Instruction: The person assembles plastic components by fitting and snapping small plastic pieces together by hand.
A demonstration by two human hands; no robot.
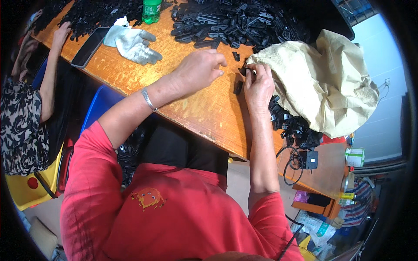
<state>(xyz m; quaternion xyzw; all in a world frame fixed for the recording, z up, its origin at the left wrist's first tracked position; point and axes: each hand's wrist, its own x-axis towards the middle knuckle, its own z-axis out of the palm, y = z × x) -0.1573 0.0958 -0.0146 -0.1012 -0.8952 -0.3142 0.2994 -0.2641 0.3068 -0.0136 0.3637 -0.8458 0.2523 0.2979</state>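
My left hand [201, 71] is over the wooden table [183, 108], thumb and forefinger apart, with nothing seen between them. It is just in front of a large heap of black plastic parts [235, 21]. To its right, my right hand [260, 87] is closed at the fingertips on a small black plastic part [243, 70], most of which the fingers hide. Those fingers are beside the edge of a cream woven sack [318, 82]. Two loose black parts lie close by: one [236, 56] between the hands, another [238, 87] left of my right wrist.
More black parts [300, 128] are piled below the sack. A grey-white glove [135, 45], a dark phone [90, 47] and a green bottle [151, 11] are on the table's left. A co-worker's arm [51, 71] reaches in at far left. A cabled black adapter [309, 160] is at right.
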